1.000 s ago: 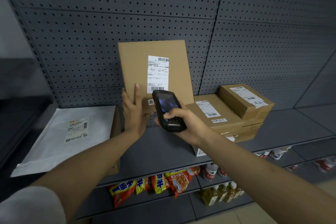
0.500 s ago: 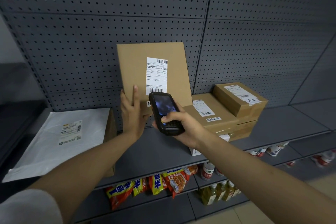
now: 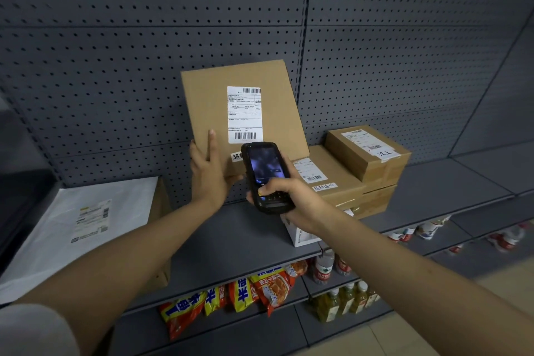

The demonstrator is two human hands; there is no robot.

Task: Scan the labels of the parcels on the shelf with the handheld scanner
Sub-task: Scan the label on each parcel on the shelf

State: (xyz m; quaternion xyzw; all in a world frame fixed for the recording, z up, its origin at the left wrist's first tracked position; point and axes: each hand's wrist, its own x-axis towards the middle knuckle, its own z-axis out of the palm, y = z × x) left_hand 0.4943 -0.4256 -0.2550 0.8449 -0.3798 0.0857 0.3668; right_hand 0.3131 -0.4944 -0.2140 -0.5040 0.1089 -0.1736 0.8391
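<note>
Little had moved since half a second before: our left hand (image 3: 208,166) still held the flat cardboard box (image 3: 242,115) upright by its lower left corner, and the box had only tipped a touch further to the left. Our fingers lay straight up its front face with the thumb curled under the bottom edge. Its white label (image 3: 244,114) faced us, just right of those fingers, with one barcode at the top and another at the bottom.

Our right hand (image 3: 291,196) gripped the black scanner (image 3: 267,178), fingers wrapped round its body and thumb on the keypad. Its lit screen faced us, and its top end sat just below the label's lower barcode, covering part of a small sticker on the box.

Behind and right of the scanner hand, more cardboard parcels (image 3: 367,154) lay stacked on the grey shelf (image 3: 231,240). Left of our left forearm a white mailer bag (image 3: 86,220) lay on another box. Below our arms we saw snack packets (image 3: 231,295) and bottles (image 3: 341,298) on lower shelves
</note>
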